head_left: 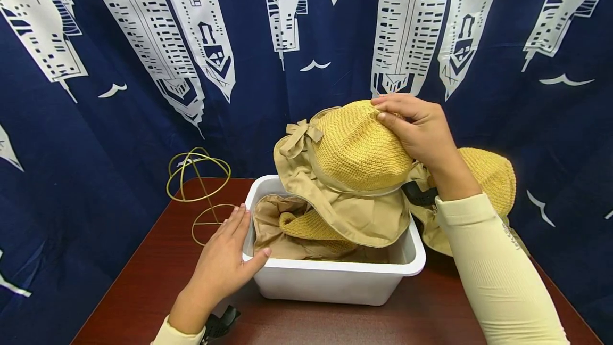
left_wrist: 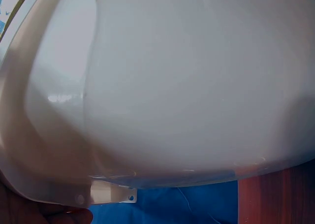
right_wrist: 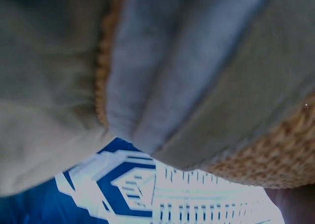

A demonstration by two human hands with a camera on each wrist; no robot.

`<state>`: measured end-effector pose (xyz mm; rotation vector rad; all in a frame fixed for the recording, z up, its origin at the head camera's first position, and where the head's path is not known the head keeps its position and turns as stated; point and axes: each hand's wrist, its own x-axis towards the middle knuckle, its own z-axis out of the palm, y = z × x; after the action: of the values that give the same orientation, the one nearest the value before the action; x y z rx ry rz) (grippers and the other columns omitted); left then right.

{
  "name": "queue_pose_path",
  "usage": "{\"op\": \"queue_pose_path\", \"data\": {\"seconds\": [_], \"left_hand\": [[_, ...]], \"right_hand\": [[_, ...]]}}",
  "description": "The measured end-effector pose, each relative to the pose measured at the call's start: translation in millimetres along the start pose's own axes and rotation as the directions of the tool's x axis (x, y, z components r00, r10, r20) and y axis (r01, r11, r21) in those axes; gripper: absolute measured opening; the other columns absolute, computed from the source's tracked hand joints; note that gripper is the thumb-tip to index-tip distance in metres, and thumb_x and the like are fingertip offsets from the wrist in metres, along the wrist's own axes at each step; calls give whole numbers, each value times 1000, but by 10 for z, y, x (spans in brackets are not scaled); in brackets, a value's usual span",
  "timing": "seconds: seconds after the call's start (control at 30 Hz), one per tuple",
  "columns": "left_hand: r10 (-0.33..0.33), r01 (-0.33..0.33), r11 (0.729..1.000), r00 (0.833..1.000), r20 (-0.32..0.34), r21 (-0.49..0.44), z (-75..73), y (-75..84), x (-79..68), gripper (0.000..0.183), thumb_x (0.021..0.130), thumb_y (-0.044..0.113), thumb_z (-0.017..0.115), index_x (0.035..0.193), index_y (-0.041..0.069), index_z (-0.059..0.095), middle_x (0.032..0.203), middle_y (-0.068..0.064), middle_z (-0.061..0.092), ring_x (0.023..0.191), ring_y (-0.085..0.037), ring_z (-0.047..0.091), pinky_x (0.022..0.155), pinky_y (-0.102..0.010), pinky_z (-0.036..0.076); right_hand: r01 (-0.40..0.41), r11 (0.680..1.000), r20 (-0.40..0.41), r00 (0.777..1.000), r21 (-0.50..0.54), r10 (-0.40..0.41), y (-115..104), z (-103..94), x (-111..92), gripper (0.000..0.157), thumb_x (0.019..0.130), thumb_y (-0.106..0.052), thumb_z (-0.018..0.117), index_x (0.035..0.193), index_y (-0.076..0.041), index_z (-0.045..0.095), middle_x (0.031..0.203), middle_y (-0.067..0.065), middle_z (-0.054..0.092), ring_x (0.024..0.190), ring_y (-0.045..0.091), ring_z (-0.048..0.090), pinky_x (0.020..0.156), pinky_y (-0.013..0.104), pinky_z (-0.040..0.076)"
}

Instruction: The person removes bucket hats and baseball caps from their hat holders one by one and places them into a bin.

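My right hand (head_left: 419, 126) pinches the top of a yellow knit sun hat (head_left: 361, 148) with a wide beige cloth brim and a bow on its side. The hat is tilted over a white plastic bin (head_left: 335, 265), its brim overlapping the bin's back right. Inside the bin lies another yellow and beige hat (head_left: 306, 228), partly covered by the one above. With fingers fairly straight, my left hand (head_left: 222, 257) rests on the bin's left rim. Close up, the left wrist view shows the bin's wall (left_wrist: 187, 86); the right wrist view shows knit (right_wrist: 275, 155) and cloth brim.
A yellow wire stand (head_left: 198, 196) is at the back left of the dark red table (head_left: 143, 281). Behind my right forearm, a third yellow and beige hat (head_left: 488, 180) sits right of the bin. A navy curtain (head_left: 306, 84) with white building prints hangs behind.
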<state>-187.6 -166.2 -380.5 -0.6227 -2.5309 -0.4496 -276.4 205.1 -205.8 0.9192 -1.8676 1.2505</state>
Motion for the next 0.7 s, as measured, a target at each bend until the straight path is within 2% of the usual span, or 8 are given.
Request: {"op": "queue_pose_path", "data": {"seconds": [0.13, 0.33, 0.7], "left_hand": [[4, -4, 1000, 1000, -3, 3, 2, -7, -1, 84, 89, 53, 61, 142, -11, 45, 150, -27, 40, 139, -39, 38, 109, -56, 35], [8, -8, 1000, 1000, -4, 4, -8, -3, 6, 86, 89, 54, 62, 142, -11, 45, 150, -27, 39, 140, -39, 37, 111, -54, 34], [-11, 11, 1000, 1000, 2, 0, -2, -1, 9, 85, 88, 53, 63, 142, -11, 45, 151, -26, 39, 140, -38, 37, 110, -55, 34]], "right_hand": [[9, 1000, 40, 999, -12, -9, 16, 153, -26, 16, 82, 15, 70, 95, 7, 76, 107, 16, 72, 112, 13, 62, 104, 29, 43], [71, 996, 113, 991, -46, -65, 31, 317, -80, 19, 82, 14, 71, 96, 3, 78, 107, 13, 73, 114, 22, 61, 102, 28, 43], [84, 996, 209, 974, 14, -85, 116, 595, -213, 17, 83, 10, 72, 96, 1, 78, 107, 12, 73, 114, 28, 61, 102, 30, 43]]}}
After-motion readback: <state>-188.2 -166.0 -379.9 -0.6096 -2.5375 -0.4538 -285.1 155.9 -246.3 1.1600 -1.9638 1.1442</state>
